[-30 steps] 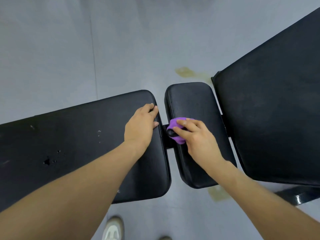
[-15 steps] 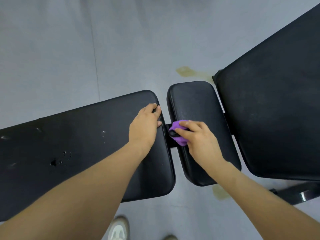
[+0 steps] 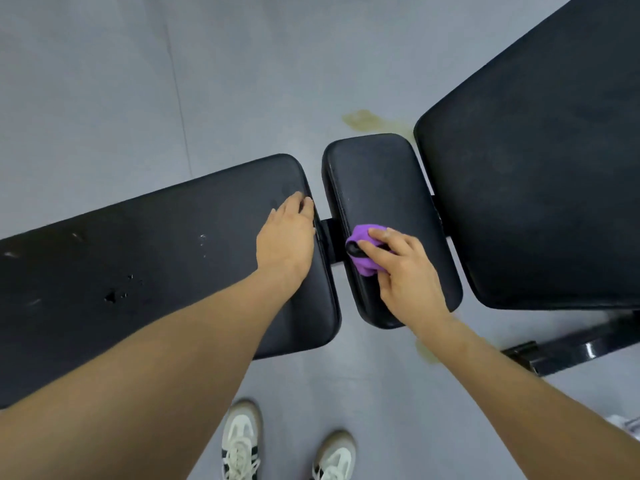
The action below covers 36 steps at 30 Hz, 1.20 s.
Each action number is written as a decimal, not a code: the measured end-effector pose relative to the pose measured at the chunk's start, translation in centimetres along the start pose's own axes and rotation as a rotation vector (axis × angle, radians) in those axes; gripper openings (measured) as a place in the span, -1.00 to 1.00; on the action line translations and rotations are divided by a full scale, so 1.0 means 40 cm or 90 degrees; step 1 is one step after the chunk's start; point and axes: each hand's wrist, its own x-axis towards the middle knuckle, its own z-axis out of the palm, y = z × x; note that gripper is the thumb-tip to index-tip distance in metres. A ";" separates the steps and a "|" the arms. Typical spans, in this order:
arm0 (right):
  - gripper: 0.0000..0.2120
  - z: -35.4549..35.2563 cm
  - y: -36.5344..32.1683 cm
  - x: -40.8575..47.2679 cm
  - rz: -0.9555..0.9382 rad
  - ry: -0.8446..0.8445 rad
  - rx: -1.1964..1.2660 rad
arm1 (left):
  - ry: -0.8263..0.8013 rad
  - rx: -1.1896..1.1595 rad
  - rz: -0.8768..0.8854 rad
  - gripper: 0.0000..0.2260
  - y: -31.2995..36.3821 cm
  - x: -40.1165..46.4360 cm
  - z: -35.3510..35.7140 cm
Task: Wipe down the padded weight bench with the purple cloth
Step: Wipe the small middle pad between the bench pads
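The black padded bench has three pads: a long scuffed pad (image 3: 145,271) on the left, a small middle pad (image 3: 381,188) and a large backrest pad (image 3: 540,174) on the right. My right hand (image 3: 403,271) holds the bunched purple cloth (image 3: 363,251) against the left edge of the middle pad, fingers curled over it. My left hand (image 3: 287,237) rests flat on the right end of the long pad, fingertips over its edge by the gap.
Grey floor (image 3: 104,98) with yellowish stains (image 3: 360,117) beyond and under the bench. A black metal frame foot (image 3: 575,348) sticks out at the lower right. My two white sneakers (image 3: 242,441) stand just in front of the bench.
The view has tilted down, so the sneakers show more. My right hand with the cloth has slid slightly right onto the middle pad's edge. The left hand stays on the long pad.
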 end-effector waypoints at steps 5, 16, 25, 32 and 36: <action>-0.49 -0.022 0.023 0.006 0.017 -0.062 0.004 | -0.090 0.002 -0.008 -0.35 0.018 -0.076 0.029; -0.49 -0.008 0.021 0.004 0.028 0.032 -0.009 | -0.133 -0.016 -0.035 -0.32 0.022 -0.048 0.025; -0.50 -0.033 0.073 0.176 0.064 -0.034 -0.018 | -0.120 -0.033 -0.046 -0.32 0.022 -0.042 0.029; -0.32 -0.006 0.008 -0.058 -0.007 -0.050 -0.064 | -0.111 -0.016 -0.049 -0.33 0.029 -0.046 0.029; -0.43 -0.039 0.019 0.031 -0.001 -0.071 -0.064 | -0.103 -0.011 -0.048 -0.34 0.027 -0.046 0.032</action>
